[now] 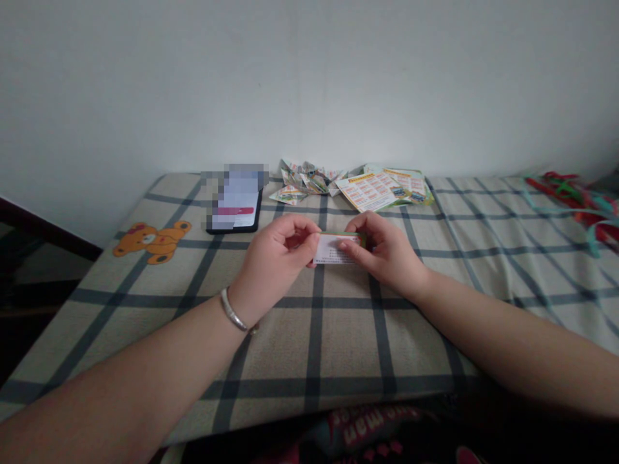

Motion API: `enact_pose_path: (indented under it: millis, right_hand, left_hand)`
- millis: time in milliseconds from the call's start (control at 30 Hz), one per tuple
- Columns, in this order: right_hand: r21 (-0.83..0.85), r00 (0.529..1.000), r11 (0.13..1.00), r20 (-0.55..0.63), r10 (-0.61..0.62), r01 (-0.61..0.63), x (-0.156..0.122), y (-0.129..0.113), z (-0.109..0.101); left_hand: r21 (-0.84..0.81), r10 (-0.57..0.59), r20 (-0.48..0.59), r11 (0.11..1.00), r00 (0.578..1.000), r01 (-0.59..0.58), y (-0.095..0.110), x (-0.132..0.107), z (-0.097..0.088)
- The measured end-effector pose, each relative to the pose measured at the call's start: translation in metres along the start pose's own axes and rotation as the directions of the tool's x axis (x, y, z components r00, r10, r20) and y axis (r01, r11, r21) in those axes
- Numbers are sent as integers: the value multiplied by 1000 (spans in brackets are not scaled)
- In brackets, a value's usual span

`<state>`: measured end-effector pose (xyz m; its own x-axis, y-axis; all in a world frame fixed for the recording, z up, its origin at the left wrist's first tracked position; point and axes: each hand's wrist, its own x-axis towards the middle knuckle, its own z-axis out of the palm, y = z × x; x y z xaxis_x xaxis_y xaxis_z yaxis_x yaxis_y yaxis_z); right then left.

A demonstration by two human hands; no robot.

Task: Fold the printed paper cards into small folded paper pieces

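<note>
A small printed paper piece (333,251), white with lines of dark text and a coloured upper edge, is held between both hands above the checked tablecloth (285,348). My left hand (285,248) pinches its left end between thumb and fingers. On the right side, my right hand (387,251) grips it with the thumb across the front and the fingers behind. Whether it is a single sheet or folded cannot be made out. Beyond the hands lie printed leaflets (370,191) and crumpled printed paper (309,178).
A phone (236,200) with a lit screen lies at the back left. Nearer the left edge is a flat orange teddy bear cut-out (152,242). Tangled coloured ribbons (575,193) lie at the far right. A white wall (309,84) stands behind the table.
</note>
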<state>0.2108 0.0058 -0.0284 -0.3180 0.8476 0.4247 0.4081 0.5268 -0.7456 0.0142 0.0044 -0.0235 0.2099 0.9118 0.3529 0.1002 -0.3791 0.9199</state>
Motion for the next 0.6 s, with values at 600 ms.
enact_pose_path:
  millis: [600]
  right_hand:
    - [96,997,994,-51,60,-55,0,2,5]
  left_hand:
    - [131,39,18,990,999,-41,-1,-2,0]
